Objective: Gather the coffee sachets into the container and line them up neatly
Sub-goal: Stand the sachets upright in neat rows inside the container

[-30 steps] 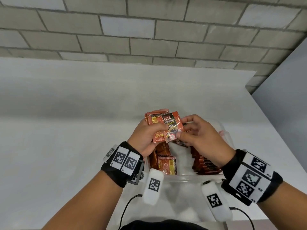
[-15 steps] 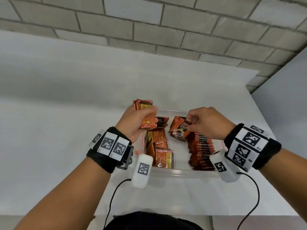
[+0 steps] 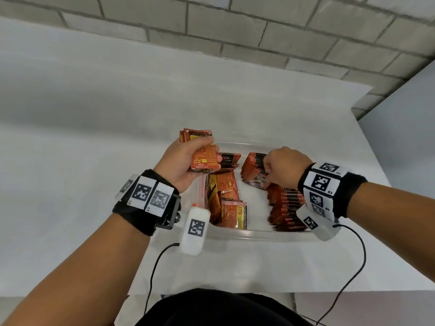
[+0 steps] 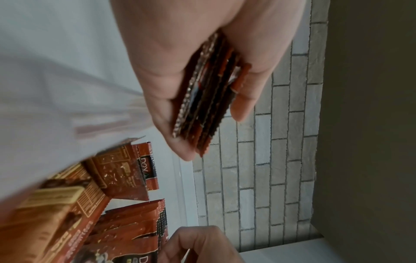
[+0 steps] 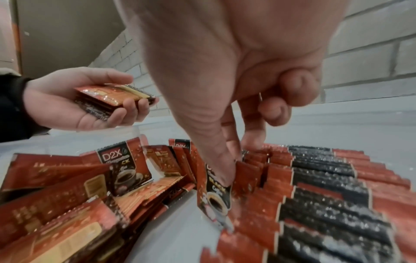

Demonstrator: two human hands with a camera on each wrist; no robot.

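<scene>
The left hand (image 3: 182, 161) grips a small stack of red-orange foil coffee sachets (image 3: 203, 153) above the clear plastic container (image 3: 256, 234) on the white counter (image 3: 82, 184); the right hand (image 3: 284, 167) pinches one sachet (image 5: 213, 192) at the upright row (image 3: 288, 203) — its fingertips hidden in the head view.

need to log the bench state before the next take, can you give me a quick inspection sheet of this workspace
surface: white table, bare where visible.
job's things: clear container holds a neat upright row of sachets on its right side and loose sachets lying jumbled on its left.
clutter: nothing seen.
grippers: left hand grips a stack of sachets above the container's left edge; right hand pinches one sachet at the far end of the row.
cables: black cables run from both wrist units toward the body.
surroundings: grey brick wall behind the table.
</scene>
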